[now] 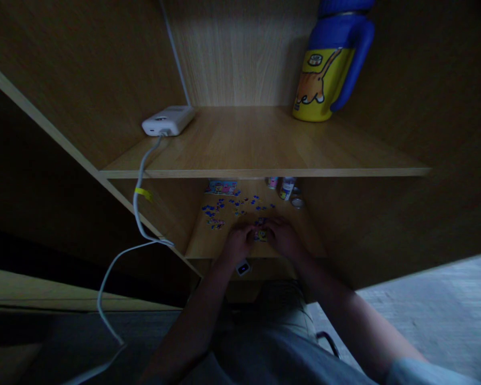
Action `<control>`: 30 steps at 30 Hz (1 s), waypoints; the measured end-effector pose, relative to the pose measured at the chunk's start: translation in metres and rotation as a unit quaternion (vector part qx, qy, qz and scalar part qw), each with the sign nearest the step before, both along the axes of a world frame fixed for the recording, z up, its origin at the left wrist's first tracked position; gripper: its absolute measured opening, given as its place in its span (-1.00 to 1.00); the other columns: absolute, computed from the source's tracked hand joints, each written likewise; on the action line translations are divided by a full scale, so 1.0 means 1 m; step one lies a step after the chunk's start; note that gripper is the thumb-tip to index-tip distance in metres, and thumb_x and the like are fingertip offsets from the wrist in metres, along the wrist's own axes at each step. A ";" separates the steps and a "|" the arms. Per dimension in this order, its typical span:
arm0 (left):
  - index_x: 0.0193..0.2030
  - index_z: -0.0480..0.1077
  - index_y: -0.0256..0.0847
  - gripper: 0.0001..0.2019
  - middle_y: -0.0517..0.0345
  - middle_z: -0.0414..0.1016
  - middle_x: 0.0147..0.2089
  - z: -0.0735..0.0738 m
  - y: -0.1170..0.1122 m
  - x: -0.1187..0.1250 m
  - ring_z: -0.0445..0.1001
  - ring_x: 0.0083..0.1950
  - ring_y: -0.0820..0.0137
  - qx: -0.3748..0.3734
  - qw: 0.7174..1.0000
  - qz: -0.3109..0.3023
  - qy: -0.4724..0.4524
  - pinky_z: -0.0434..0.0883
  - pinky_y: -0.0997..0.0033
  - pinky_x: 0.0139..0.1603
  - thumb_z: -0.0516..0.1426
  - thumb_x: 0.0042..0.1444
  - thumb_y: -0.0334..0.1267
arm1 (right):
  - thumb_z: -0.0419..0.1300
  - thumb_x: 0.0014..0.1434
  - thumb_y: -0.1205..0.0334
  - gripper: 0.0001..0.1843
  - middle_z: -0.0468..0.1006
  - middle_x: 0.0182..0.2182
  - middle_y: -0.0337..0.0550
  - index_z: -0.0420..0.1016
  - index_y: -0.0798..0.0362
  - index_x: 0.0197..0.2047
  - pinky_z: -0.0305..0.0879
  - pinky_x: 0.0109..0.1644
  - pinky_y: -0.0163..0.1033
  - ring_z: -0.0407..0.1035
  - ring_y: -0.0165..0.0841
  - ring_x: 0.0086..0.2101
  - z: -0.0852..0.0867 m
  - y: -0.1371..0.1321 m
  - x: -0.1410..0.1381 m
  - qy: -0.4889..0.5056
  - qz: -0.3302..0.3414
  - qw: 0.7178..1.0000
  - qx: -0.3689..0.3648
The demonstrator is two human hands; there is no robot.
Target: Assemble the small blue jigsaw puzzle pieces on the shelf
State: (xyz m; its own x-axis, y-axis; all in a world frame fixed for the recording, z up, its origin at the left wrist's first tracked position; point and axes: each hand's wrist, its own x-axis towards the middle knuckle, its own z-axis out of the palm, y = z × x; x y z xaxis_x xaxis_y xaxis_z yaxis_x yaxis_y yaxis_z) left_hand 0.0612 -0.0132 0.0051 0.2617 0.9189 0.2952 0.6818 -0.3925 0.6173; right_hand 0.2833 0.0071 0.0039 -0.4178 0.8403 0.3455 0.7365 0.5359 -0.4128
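On the lower shelf, my left hand [239, 241] and my right hand [281, 235] face each other over a small joined patch of jigsaw puzzle [260, 235]. Fingers of both hands are curled in, closed on puzzle pieces at the patch's upper part; dim light blurs the exact grip. Loose blue jigsaw pieces [209, 209] lie scattered beyond and to the left. A group of lighter, multicoloured pieces [215, 223] is left of my left hand. Farther back, a colourful printed picture sheet [221, 187] rests flat.
At the back right stand a printed can [287, 189] and a smaller pink one [272, 183], with a round metal lid [297, 202]. Overhead, the upper shelf [240, 144] bears a white power bank [170, 120] with a hanging cable [138, 214] and a blue-yellow bottle [324, 69].
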 end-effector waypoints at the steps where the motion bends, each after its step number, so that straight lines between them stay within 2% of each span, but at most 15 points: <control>1: 0.06 0.69 -0.05 -0.75 0.07 0.78 -0.04 0.000 0.000 0.000 0.70 0.02 0.18 0.000 1.000 0.002 0.000 0.57 0.18 0.15 0.17 0.48 -0.36 | 0.22 0.46 0.41 -0.72 0.75 0.04 -0.07 0.72 -0.03 0.06 0.38 0.31 -0.06 0.55 -0.17 0.06 -0.001 0.000 0.000 0.000 0.000 1.000 0.001; 4: 0.04 0.69 -0.06 -0.75 0.08 0.77 -0.04 0.000 0.000 0.000 0.69 0.01 0.20 0.001 1.000 0.001 -0.007 0.57 0.19 0.13 0.17 0.48 -0.38 | 0.24 0.47 0.38 -0.76 0.75 0.02 -0.08 0.72 -0.03 0.04 0.38 0.29 -0.06 0.55 -0.16 0.03 -0.002 0.000 0.000 -0.004 0.001 1.000 0.008; 13: 0.06 0.67 -0.06 -0.77 0.06 0.76 0.03 0.000 0.000 0.004 0.68 0.09 0.16 0.031 0.999 0.004 0.029 0.56 0.08 0.27 0.20 0.47 -0.40 | 0.24 0.45 0.39 -0.74 0.75 0.03 -0.08 0.72 -0.04 0.05 0.37 0.31 -0.06 0.54 -0.17 0.05 -0.002 0.000 0.000 -0.006 0.001 1.000 0.004; 20: 0.06 0.68 -0.05 -0.75 0.04 0.75 0.03 -0.001 -0.001 0.003 0.66 0.09 0.14 0.035 0.999 -0.004 0.022 0.55 0.03 0.29 0.19 0.47 -0.41 | 0.23 0.47 0.37 -0.75 0.75 0.00 -0.08 0.73 -0.04 0.04 0.38 0.28 -0.05 0.54 -0.16 0.04 0.002 0.000 0.000 -0.012 0.002 1.000 -0.003; 30: 0.06 0.69 -0.07 -0.75 0.02 0.73 0.01 0.002 -0.002 0.003 0.66 0.09 0.15 0.027 1.000 -0.001 0.010 0.56 0.05 0.25 0.17 0.48 -0.41 | 0.22 0.45 0.39 -0.73 0.75 0.03 -0.06 0.73 -0.04 0.05 0.37 0.33 -0.04 0.55 -0.16 0.06 0.002 -0.001 0.000 -0.002 0.002 1.000 -0.008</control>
